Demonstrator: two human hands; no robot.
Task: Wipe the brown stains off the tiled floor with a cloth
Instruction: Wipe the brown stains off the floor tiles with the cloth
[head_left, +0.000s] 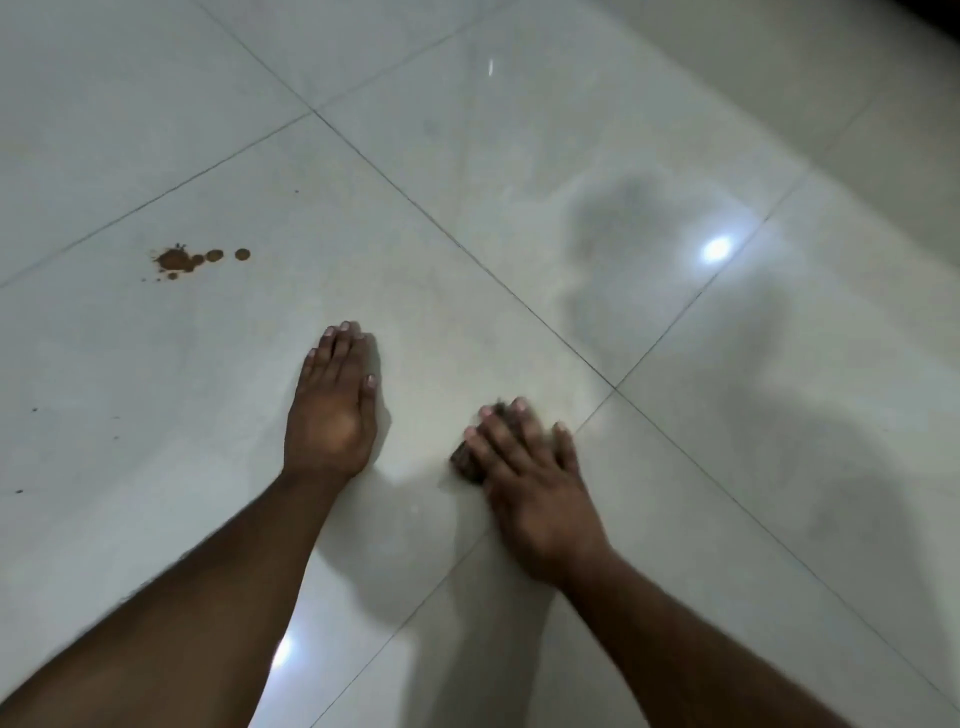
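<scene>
A cluster of brown stains (179, 260) lies on the glossy white tiled floor (130, 130) at the left, with a few tiny brown specks (20, 491) nearer the left edge. My left hand (332, 405) lies flat on the tile with straight fingers, below and right of the stains. My right hand (524, 467) presses down with spread fingers on a small dark brown cloth (465, 460), which shows only at its left edge and between the fingers. The cloth sits near a tile joint, well to the right of the stains.
Dark grout lines (467, 249) cross the floor diagonally. Bright light reflections (717, 250) and a blurred shadow (623, 218) lie on the tiles to the right.
</scene>
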